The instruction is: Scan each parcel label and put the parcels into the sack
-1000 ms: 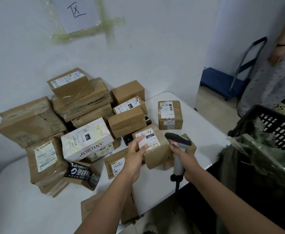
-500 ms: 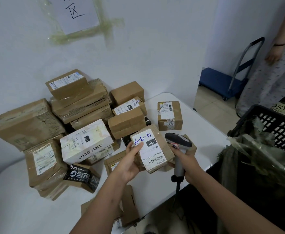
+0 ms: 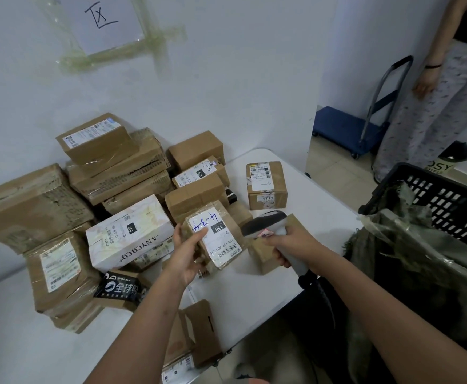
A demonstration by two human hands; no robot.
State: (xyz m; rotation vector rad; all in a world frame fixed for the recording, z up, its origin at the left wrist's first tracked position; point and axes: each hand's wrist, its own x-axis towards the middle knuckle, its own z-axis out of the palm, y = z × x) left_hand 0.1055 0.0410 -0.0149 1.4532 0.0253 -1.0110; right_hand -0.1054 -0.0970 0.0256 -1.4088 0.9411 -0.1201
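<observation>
**Parcel held up to the scanner over the white table**

The left hand grips a small brown parcel from its left side, thumb lying across the white label, whose barcode faces up and toward the right hand. The right hand is wrapped round the grey handle of a barcode scanner, its dark head touching or just beside the parcel's right edge; a pink glow shows at the scanner's window.

The white table spreads beneath both hands. To the right of the right hand stands a black plastic basket lined with a green-grey sack, its mouth open. Beyond and to the left of the left hand rises a heap of brown cartons against the wall, with a white printed box just left of that hand. Ahead of the right hand sits a lone parcel marked 4713. Another carton lies under the right hand. Nearer than the left forearm, a flat cardboard packet lies at the table edge. Well beyond the basket stand a blue hand trolley and another person.
</observation>
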